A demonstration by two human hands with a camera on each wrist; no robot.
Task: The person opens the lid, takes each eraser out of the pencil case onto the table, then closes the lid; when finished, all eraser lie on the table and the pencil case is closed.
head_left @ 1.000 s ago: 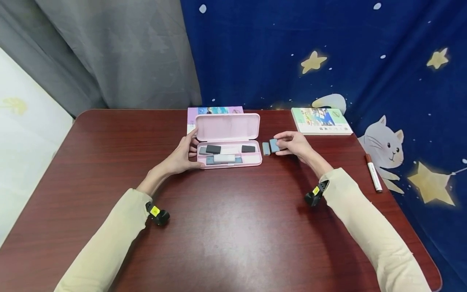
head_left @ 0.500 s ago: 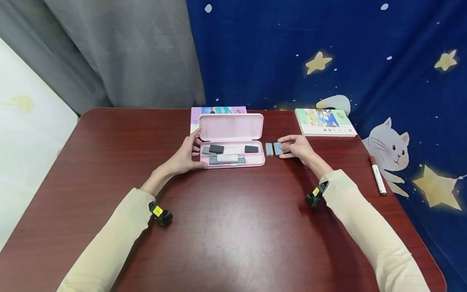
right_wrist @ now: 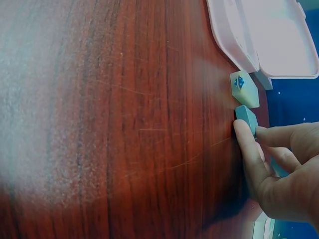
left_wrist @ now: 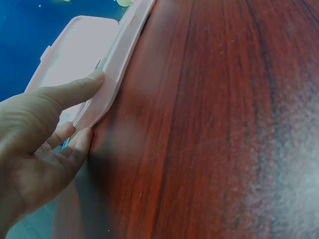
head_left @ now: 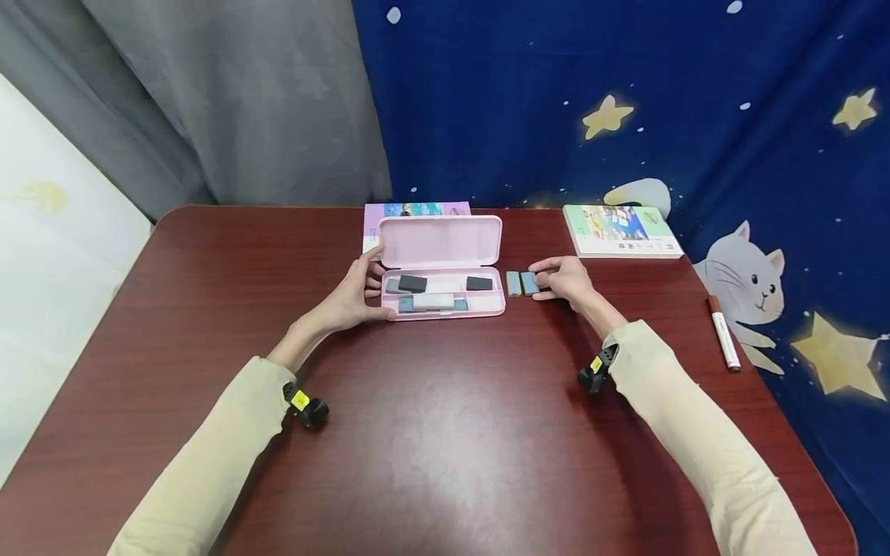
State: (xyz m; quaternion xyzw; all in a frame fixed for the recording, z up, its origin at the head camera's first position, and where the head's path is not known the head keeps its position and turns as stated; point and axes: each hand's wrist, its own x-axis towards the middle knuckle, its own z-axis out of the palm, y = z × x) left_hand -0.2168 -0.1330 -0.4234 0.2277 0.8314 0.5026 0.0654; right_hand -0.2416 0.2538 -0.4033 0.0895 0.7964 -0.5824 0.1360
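A pink pencil case (head_left: 442, 317) stands with its lid up in the head view. My left hand (head_left: 354, 297) grips its left end, the thumb on the front edge and fingers round the corner. Inside lie dark grey erasers (head_left: 413, 284), a white eraser (head_left: 433, 301) and flat blue pieces (head_left: 405, 306). To the right of the case, my right hand (head_left: 565, 279) pinches a blue eraser (right_wrist: 246, 118) low at the tabletop. Between that and the case sits a second, pale blue-green eraser (right_wrist: 244, 89) with a blue mark on its end.
Behind the case lies a purple-covered book (head_left: 371, 224). A green-and-white book (head_left: 622, 232) rests at the back right of the brown table (head_left: 445, 432). Near the right edge is a marker (head_left: 725, 336) with a brown cap. Curtains hang behind the table.
My right hand has brought the blue eraser slightly down and nearer to me, level beside the other one. My left hand keeps its grip on the case. The head view has shifted a little.
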